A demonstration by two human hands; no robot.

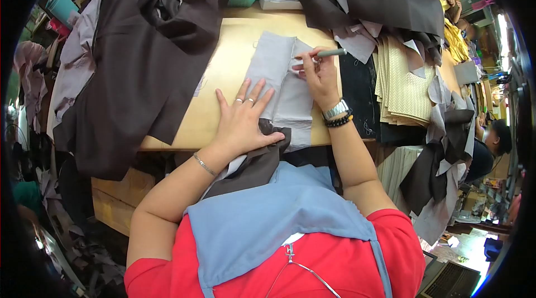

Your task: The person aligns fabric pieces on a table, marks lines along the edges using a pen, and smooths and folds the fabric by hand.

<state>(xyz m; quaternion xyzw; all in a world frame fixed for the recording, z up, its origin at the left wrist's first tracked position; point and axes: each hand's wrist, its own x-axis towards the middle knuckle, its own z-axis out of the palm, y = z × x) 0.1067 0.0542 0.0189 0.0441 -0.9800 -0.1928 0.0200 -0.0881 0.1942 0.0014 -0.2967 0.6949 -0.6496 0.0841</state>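
Here, grey cloth (273,69) reaches table edge (188,145).

Pale grey cloth (267,62) lies at twelve o'clock, dark brown fabric (151,63) at ten, woven-patterned cream sheets (399,86) at two, blue apron (279,203) over red shirt (385,248) at six.

The left grip (244,118) rests on grey cloth (273,61) while the right grip (322,77) holds a pen (334,52)

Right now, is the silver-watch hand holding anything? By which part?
The right hand holds a slim grey-green pen-shaped tool toward one end; the other end sticks out.
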